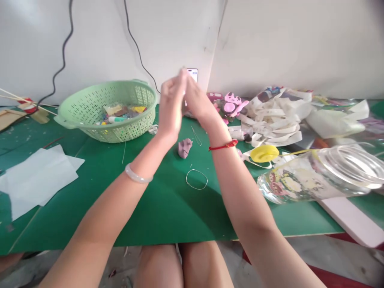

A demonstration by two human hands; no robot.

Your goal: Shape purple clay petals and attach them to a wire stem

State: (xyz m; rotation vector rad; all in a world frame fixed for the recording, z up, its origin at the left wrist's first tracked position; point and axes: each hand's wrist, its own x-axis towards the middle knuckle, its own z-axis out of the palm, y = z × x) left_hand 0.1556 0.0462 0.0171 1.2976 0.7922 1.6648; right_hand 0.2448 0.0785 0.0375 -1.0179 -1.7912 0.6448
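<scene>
Above mat [168, 212]: two hands [183, 98] together, one wire loop [197, 169].

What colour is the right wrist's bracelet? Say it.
The cord bracelet is red; head view.

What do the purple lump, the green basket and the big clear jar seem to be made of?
The purple lump looks like soft modelling clay, matte with dents. The green basket seems moulded plastic, evenly perforated. The big clear jar looks like smooth glass with bright highlights, though clear plastic is possible.
</scene>
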